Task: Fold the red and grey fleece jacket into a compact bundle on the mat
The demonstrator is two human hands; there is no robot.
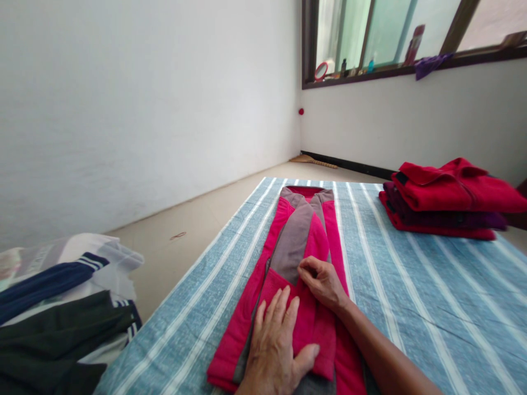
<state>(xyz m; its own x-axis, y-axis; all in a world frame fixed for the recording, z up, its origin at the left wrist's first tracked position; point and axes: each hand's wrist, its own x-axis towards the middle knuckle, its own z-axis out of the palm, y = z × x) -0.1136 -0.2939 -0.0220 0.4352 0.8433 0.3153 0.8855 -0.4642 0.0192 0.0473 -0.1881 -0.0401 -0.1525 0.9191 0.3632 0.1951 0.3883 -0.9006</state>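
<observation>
A pink and grey jacket (290,249) lies lengthwise on a blue and white striped sheet, its collar at the far end and its sides folded inward. My left hand (274,343) rests flat on the folded sleeve part, fingers spread. To its right, my right hand (323,280) pinches the pink fabric near the right side of the jacket, its fingers bent together.
Folded red and purple garments (457,197) are stacked at the right back of the striped sheet (370,263). Dark clothes (61,329) and plastic bags (94,244) sit at the lower left. Beyond are a white wall and a window sill (387,72) with small items.
</observation>
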